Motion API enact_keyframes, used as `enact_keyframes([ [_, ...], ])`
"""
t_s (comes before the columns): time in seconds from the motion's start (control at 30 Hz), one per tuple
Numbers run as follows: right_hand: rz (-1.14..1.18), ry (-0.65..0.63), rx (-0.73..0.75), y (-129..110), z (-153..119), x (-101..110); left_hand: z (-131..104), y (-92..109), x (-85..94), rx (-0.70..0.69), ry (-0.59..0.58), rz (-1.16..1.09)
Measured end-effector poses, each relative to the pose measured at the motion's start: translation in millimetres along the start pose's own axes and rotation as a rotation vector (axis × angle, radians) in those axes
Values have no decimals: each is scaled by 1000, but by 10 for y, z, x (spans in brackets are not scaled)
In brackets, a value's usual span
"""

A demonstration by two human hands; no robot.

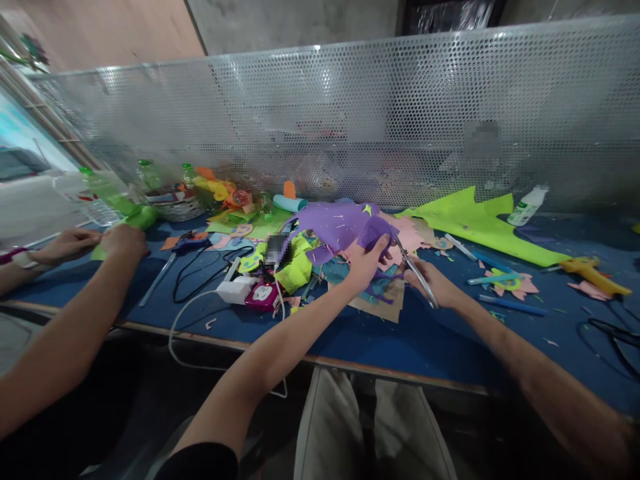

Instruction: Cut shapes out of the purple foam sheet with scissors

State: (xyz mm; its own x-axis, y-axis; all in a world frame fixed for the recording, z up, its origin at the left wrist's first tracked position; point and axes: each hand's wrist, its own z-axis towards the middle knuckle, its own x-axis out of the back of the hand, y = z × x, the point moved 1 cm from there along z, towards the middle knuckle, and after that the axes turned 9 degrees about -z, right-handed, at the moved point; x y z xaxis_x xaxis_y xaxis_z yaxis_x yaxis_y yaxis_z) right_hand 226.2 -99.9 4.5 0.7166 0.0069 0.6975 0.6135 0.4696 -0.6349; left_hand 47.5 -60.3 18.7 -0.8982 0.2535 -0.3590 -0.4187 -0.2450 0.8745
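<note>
My left hand (367, 262) is closed on a small piece of purple craft foam (374, 231), holding it up over the table. In my right hand (430, 280) is a pair of scissors (419, 272), their blades at the right edge of the purple piece. Whether the blades are parted is too small to make out. Behind my hands lies a larger purple sheet (333, 223) with small scraps on it. Pink sheet (407, 233), teal scraps and a brown piece (387, 303) lie under and around the hands.
At left, a co-worker's hands (123, 243) work beside green bottles (107, 193). A power strip (263, 295) with a white adapter (235, 289) and cables lies left of my arm. Rightward are a lime sheet (465, 220), yellow glue gun (595, 275), glue bottle (529, 205) and pens. A perforated metal panel (350, 120) stands behind.
</note>
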Motion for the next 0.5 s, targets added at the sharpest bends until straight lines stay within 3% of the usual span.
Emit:
enact_keyframes([
  [0.17,91,2,1,-1,-14,-57,-41,1,-45,8,-35,-20],
  [0.33,26,-14,27,-8,-22,-65,-52,12,-65,-14,-26,-56],
  [0.5,-5,-5,54,50,-25,-57,-29,-62,-51,96,-33,-113],
])
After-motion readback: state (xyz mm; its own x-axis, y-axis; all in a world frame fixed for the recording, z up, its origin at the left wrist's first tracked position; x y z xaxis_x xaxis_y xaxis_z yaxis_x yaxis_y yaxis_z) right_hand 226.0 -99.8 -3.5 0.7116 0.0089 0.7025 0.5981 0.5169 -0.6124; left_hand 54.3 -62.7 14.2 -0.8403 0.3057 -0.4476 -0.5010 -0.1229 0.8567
